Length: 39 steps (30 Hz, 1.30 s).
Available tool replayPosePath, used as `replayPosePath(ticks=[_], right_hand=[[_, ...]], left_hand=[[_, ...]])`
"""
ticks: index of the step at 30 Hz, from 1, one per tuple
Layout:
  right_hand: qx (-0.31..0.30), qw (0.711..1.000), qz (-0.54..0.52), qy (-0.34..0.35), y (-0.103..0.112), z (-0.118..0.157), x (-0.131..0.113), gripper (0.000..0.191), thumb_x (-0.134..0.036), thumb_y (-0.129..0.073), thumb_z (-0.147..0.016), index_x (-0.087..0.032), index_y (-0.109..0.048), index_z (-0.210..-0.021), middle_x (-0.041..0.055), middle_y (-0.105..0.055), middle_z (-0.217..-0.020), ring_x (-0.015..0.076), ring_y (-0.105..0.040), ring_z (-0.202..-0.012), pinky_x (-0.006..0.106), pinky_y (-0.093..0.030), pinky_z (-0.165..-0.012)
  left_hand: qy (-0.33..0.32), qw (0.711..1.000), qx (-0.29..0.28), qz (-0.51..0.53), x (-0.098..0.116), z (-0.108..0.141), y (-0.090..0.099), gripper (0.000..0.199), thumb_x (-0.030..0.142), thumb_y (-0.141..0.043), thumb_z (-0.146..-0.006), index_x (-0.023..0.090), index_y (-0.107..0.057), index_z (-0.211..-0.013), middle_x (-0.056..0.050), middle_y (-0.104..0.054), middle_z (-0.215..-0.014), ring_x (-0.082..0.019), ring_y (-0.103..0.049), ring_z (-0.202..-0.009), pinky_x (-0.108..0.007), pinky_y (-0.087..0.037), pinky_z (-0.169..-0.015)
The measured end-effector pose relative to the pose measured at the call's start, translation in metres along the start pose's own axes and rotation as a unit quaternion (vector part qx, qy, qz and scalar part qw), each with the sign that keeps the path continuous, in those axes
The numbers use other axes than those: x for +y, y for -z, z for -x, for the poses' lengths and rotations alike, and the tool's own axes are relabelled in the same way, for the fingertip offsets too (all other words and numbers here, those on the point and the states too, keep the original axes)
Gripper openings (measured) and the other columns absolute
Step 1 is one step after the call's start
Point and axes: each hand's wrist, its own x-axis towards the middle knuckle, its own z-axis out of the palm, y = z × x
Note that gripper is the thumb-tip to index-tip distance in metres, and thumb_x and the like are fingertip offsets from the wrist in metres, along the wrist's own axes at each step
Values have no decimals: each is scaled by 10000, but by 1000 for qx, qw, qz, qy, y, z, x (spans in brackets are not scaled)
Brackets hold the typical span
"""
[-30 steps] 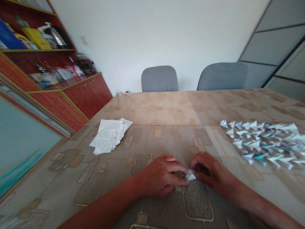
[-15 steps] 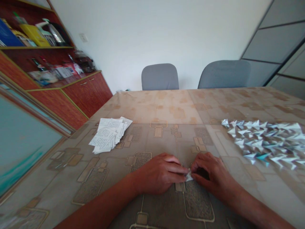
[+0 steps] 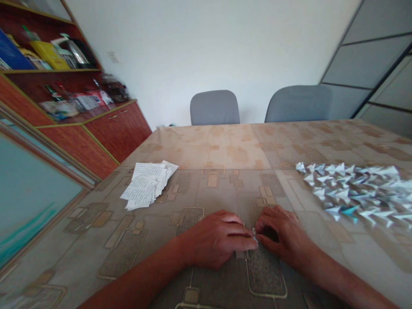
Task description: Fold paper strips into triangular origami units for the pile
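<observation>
Between the fingertips of both hands sits a small folded piece of white paper (image 3: pixel 255 236), low over the tabletop and mostly covered by the fingers. My left hand (image 3: pixel 222 238) comes in from the left, its fingers pressed together on the paper. From the other side my right hand (image 3: pixel 280 231) pinches the paper's right end between thumb and fingers. Off to the left lies a loose pile of printed paper slips (image 3: pixel 144 184). On the right stand several rows of small folded paper pieces (image 3: pixel 343 182) with pointed tips, mostly white, one bluish-green.
A patterned cloth (image 3: pixel 219 146) covers the table. Two grey chairs (image 3: pixel 215 107) stand at its far side before a white wall. A red-brown cabinet (image 3: pixel 119 128) with a kettle (image 3: pixel 77 53) and other goods is at the back left.
My left fingers have closed further over the folded paper, so less of it shows. The right hand still pinches its end. The whole view has shifted slightly.
</observation>
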Motion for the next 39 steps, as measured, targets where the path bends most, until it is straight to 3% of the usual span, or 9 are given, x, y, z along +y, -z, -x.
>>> replayPosePath(ticks=[6,19,24,27,30,39], right_hand=[[-21,1000,6,4,4,-1,-1,118,-114,-648,-797,-211,-648,-729,13,-606,-762,208,-532,-782,334,-346,-697],[-24,1000,16,0,5,-3,-2,126,-110,-652,-792,-215,-648,-722,14,-618,-783,228,-553,-827,355,-342,-725],[-31,997,-63,42,8,-2,11,119,-103,-589,-834,-204,-627,-784,12,-640,-786,192,-571,-789,326,-387,-720],[-24,996,-82,30,8,1,13,142,-74,-618,-762,-197,-602,-831,19,-644,-822,195,-569,-792,323,-404,-714],[2,1000,-28,0,4,3,6,192,-59,-650,-684,-198,-589,-803,22,-625,-804,209,-542,-784,331,-386,-702],[7,1000,-6,-15,-3,1,6,289,36,-540,-635,-201,-584,-794,5,-604,-792,199,-531,-802,318,-359,-721]], left_hand=[[-4,999,16,-46,0,0,-5,213,180,-517,-943,179,-654,-1106,-23,-695,-1145,-169,-580,-1007,-318,-464,-872],[-2,999,13,-47,1,0,-8,217,171,-518,-938,189,-655,-1105,-32,-695,-1146,-186,-581,-1006,-322,-451,-882],[7,998,23,-52,-1,0,-11,214,163,-510,-936,208,-668,-1073,-9,-696,-1141,-167,-579,-986,-319,-448,-860],[8,998,26,-56,-1,0,-12,206,171,-528,-925,217,-674,-1063,-7,-700,-1122,-164,-575,-986,-318,-450,-845],[10,998,26,-55,-2,0,-13,206,167,-531,-920,219,-674,-1059,-12,-700,-1111,-166,-571,-984,-316,-449,-833],[19,999,24,-44,-2,1,-14,210,153,-556,-899,229,-670,-1058,9,-688,-1139,-183,-550,-998,-326,-421,-829]])
